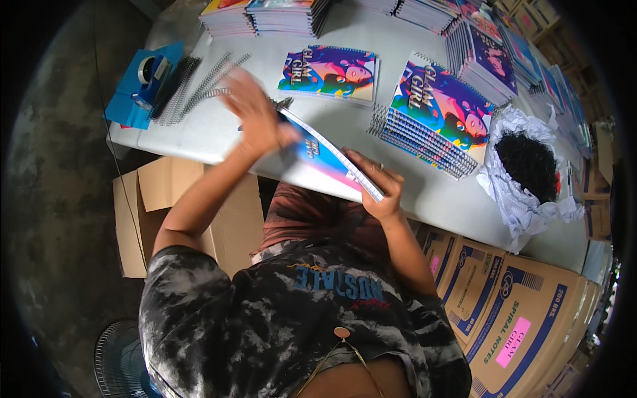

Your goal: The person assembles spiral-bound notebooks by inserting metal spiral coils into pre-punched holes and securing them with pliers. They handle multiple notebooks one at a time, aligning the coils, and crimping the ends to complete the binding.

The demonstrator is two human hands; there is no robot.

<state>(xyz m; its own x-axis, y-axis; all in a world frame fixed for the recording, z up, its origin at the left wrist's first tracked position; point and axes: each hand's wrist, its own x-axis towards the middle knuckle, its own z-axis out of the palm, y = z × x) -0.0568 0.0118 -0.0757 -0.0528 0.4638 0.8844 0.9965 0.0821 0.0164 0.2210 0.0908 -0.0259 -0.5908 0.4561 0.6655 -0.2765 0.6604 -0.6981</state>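
My right hand (378, 182) grips the lower right end of a spiral notebook (325, 149), fingers on one face and thumb at the edge. The notebook is tilted and seen nearly edge-on, its white page edges showing beside a blue and pink cover. At its upper left end a dark wire coil (283, 103) sticks out. Beside that end is my left hand (253, 116), blurred by motion, its fingers stretched out and apart. Loose wire coils (199, 89) lie just past the left fingers. Another colourful notebook (328, 74) lies flat beyond the held one.
A stack of notebooks (434, 116) stands right on the white table (259, 40), with crumpled paper (504, 192) around a black tangle (527, 166). A blue tape dispenser (151, 79) sits left. More stacks (285, 16) stand far back. Cartons (511, 325) and an open box (232, 225) are below.
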